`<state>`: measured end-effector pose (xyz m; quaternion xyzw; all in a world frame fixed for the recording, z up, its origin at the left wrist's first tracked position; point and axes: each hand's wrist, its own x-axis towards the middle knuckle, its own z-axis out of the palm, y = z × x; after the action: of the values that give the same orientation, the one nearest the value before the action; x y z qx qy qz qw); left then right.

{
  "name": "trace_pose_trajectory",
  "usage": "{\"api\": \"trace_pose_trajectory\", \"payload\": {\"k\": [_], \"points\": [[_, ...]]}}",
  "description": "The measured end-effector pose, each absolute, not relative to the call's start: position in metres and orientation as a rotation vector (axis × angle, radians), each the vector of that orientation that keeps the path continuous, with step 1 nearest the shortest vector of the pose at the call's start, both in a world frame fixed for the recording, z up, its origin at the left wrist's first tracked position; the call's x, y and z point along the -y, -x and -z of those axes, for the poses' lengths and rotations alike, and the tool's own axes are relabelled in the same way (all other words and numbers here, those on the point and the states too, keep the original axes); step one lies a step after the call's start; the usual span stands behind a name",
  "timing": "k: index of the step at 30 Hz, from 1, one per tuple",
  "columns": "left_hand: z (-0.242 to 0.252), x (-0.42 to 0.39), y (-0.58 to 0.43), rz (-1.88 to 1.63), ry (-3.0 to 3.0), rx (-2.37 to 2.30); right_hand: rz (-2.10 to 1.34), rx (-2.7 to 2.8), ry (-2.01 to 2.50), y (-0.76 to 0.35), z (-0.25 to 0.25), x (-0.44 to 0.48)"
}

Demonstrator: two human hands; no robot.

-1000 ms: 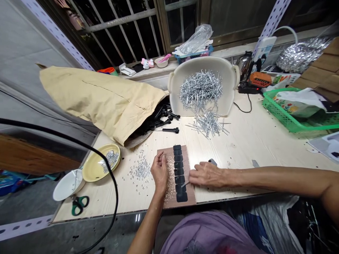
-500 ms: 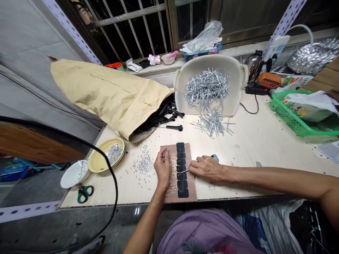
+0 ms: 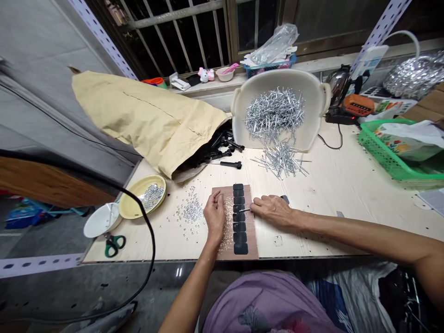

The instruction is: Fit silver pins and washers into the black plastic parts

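A reddish-brown board [image 3: 252,231] lies near the table's front edge, with a column of black rounded pads [image 3: 240,237] along it and many pale specks left of them. My right hand [image 3: 272,210] is closed on a thin metal rod [image 3: 244,210], whose tip is over a pad in the middle of the column. On the board's left side rests my left hand [image 3: 214,213], its fingers curled and pinched together. What is between those fingertips, if anything, is too small to make out. Small shiny clear pieces [image 3: 192,210] lie scattered left of this hand.
A white basin [image 3: 239,134] leans at the back, with metal pins [image 3: 282,159] spilling out. Black-handled parts [image 3: 231,164] come out of a paper sack [image 3: 149,115]. Left are a yellow bowl [image 3: 126,201], white bowl [image 3: 93,226] and scissors [image 3: 113,245]; right, a green basket [image 3: 385,155].
My right hand has moved the rod's tip slightly up the column, away from me. My left hand stays curled at the board's left side. The whole view has shifted a little.
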<state>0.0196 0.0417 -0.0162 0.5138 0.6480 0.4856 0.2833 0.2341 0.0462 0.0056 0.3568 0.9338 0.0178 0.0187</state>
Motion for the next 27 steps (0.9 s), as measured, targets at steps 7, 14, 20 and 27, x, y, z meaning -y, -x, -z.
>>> {"api": "trace_pose_trajectory", "payload": {"k": [7, 14, 20, 27], "points": [[0.015, -0.04, -0.019, -1.304, -1.378, -1.743, 0.07, -2.981, -0.943, -0.23, -0.006, -0.014], [0.012, -0.039, -0.015, -1.279, -1.325, -1.748, 0.003, -2.839, -1.458, -0.27, 0.002, -0.024], [0.011, -0.036, -0.015, -1.288, -1.271, -1.695, -0.177, -2.954, -1.555, -0.279, 0.001, -0.043], [-0.005, -0.041, 0.039, -1.397, -1.393, -1.921, -0.284, -3.112, -1.558, -0.191, -0.021, -0.143]]}}
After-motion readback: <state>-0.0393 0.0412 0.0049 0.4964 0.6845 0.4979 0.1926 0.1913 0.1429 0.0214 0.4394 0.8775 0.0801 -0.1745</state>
